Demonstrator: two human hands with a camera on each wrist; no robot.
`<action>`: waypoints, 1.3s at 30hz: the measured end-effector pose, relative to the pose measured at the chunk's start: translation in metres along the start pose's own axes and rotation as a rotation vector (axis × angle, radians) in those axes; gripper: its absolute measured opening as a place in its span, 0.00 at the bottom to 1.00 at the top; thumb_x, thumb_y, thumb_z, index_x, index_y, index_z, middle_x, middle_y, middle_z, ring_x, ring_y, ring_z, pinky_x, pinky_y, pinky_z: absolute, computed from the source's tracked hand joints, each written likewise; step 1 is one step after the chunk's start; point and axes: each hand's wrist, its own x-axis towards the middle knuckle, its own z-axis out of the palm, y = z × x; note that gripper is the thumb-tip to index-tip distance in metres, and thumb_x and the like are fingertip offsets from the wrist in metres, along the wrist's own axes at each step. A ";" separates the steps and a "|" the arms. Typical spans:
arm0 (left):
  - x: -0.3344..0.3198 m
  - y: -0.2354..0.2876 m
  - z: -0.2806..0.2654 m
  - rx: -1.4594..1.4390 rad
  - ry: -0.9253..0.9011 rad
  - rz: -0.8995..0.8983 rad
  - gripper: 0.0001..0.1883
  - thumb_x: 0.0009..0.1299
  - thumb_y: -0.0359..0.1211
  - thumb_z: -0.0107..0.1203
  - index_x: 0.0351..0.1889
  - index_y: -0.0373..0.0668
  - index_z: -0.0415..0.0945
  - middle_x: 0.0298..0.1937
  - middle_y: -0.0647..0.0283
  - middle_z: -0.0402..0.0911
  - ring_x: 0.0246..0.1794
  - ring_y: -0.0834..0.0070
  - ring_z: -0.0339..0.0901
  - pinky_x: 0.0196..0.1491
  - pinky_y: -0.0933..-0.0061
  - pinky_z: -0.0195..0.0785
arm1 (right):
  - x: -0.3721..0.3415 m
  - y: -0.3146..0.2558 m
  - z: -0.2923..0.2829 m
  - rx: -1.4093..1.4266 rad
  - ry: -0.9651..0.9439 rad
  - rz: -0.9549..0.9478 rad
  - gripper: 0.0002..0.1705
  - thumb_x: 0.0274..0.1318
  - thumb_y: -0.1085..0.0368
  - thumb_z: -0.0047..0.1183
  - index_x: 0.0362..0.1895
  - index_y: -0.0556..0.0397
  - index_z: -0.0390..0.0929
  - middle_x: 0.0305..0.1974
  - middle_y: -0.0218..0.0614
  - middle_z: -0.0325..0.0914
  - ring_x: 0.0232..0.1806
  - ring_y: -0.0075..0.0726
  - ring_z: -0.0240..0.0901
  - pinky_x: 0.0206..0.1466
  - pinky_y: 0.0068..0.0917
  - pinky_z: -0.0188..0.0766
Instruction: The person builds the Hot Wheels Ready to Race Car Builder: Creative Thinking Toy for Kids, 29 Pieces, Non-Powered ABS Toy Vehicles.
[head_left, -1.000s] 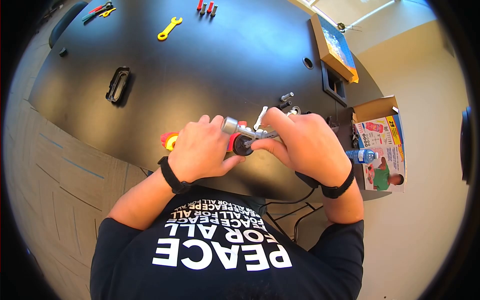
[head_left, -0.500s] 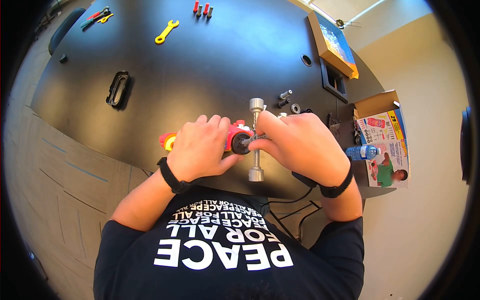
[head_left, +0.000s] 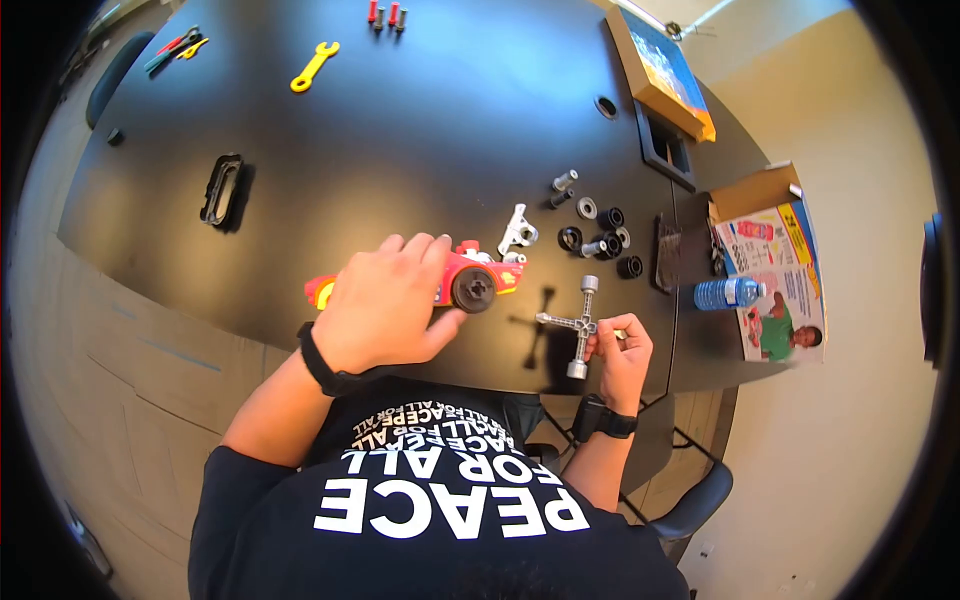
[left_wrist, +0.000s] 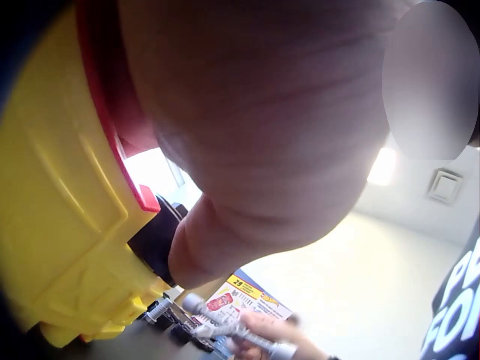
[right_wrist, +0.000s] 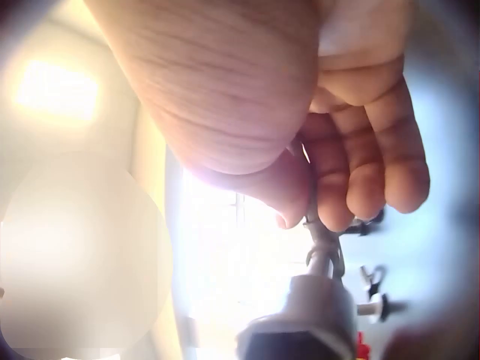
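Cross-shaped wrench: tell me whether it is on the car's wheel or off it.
Off. The right hand holds the cross-shaped wrench, and black table shows between its nearest tip and the wheel.

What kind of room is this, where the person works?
Probably an office or meeting room: there is a large dark table with a round cable hole, a black chair beside it, and a square vent in the ceiling.

Over the worktop [head_left: 380,160], an open lane runs between the yellow wrench [head_left: 315,67] and the toy car [head_left: 505,278]. Right of it in the head view, the white part [head_left: 517,230] and loose wheels [head_left: 611,218] obstruct low passage; nearer the torso, the four-way lug wrench [head_left: 585,326] does.
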 end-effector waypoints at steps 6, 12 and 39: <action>0.005 -0.002 0.000 -0.121 0.035 0.003 0.28 0.71 0.32 0.55 0.69 0.35 0.80 0.58 0.49 0.88 0.55 0.48 0.84 0.54 0.47 0.80 | -0.008 0.018 -0.013 -0.085 0.149 0.078 0.06 0.77 0.70 0.69 0.46 0.58 0.84 0.34 0.39 0.90 0.30 0.22 0.81 0.31 0.20 0.76; 0.005 0.000 0.000 -0.133 0.035 -0.016 0.27 0.71 0.31 0.55 0.69 0.35 0.80 0.58 0.49 0.88 0.55 0.48 0.84 0.54 0.46 0.79 | 0.013 0.041 -0.024 -0.384 0.143 -0.185 0.07 0.68 0.70 0.76 0.44 0.60 0.90 0.37 0.32 0.90 0.33 0.22 0.79 0.37 0.23 0.73; -0.077 -0.053 0.012 -0.449 0.390 0.045 0.24 0.67 0.21 0.72 0.63 0.37 0.88 0.67 0.49 0.89 0.65 0.49 0.85 0.67 0.54 0.78 | 0.135 -0.005 -0.057 -1.174 0.121 -0.304 0.35 0.46 0.69 0.84 0.62 0.55 0.91 0.55 0.49 0.89 0.61 0.61 0.84 0.67 0.50 0.81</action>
